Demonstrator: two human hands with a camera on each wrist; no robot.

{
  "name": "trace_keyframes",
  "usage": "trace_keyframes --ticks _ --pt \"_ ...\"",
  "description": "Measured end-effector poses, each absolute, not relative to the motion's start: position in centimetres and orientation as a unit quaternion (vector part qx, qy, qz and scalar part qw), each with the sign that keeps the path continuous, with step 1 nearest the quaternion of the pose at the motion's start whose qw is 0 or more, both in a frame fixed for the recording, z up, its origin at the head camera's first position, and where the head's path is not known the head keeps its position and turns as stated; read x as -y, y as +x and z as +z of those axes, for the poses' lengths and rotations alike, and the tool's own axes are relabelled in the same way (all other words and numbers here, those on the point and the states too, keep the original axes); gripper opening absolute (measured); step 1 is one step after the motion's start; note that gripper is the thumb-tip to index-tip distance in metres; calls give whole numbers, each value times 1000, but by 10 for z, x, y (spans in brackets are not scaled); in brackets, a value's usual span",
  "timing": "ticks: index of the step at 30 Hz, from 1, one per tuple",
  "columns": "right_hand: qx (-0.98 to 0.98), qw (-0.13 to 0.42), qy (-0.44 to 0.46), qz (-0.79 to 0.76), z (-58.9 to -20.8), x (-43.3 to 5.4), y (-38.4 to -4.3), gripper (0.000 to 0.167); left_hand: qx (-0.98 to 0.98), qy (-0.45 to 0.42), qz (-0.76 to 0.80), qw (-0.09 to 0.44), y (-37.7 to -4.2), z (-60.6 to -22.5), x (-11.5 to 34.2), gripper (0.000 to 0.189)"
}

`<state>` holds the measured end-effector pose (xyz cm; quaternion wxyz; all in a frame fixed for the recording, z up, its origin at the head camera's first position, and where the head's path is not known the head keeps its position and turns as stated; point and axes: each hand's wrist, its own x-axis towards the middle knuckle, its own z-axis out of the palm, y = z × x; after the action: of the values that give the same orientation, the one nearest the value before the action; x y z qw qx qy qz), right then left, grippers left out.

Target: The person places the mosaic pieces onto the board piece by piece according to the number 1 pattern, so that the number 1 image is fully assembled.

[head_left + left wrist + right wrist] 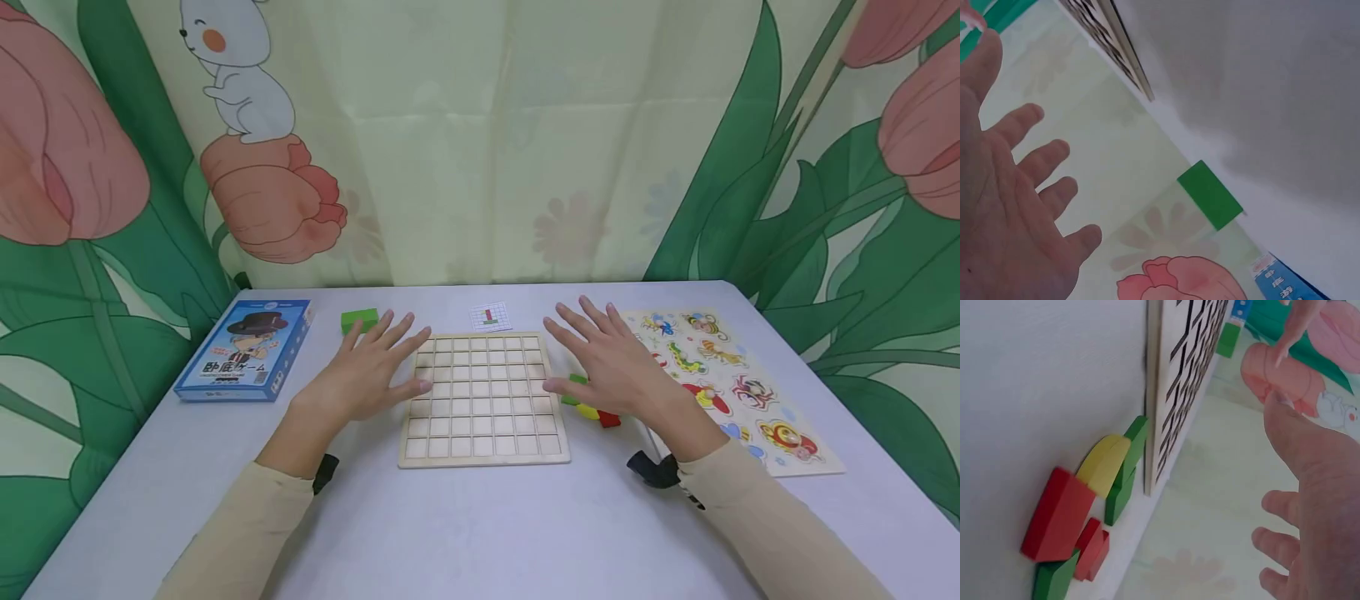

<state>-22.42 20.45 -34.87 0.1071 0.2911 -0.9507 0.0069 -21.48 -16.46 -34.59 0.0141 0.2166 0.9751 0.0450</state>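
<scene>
A wooden grid board (483, 400) lies flat in the middle of the table, its squares bare. My left hand (363, 371) hovers by the board's left edge with fingers spread. On the other side my right hand (607, 358) is held the same way over the right edge. Neither hand holds anything. Below and beside the right hand lie coloured blocks: a red one (1060, 515), a yellow curved one (1105, 464) and green ones (1135, 444), partly hidden in the head view. A green block (359, 320) sits beyond the left fingertips.
Behind the board lies a small card with a printed grid (491, 317). A blue game box (243, 350) is at the left. At the right a board with cartoon animal pictures (750, 383) lies partly under the right forearm. A printed curtain (465, 167) hangs behind the table.
</scene>
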Motion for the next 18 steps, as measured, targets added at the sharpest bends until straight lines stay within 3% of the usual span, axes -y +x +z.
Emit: trace_keyframes --ticks 8,18 --pt "945 116 305 28 -354 -219 -223 87 -973 217 65 46 -218 -355 164 82" --pt "939 50 327 90 -362 -233 -223 85 -969 227 64 77 -221 -360 165 82"
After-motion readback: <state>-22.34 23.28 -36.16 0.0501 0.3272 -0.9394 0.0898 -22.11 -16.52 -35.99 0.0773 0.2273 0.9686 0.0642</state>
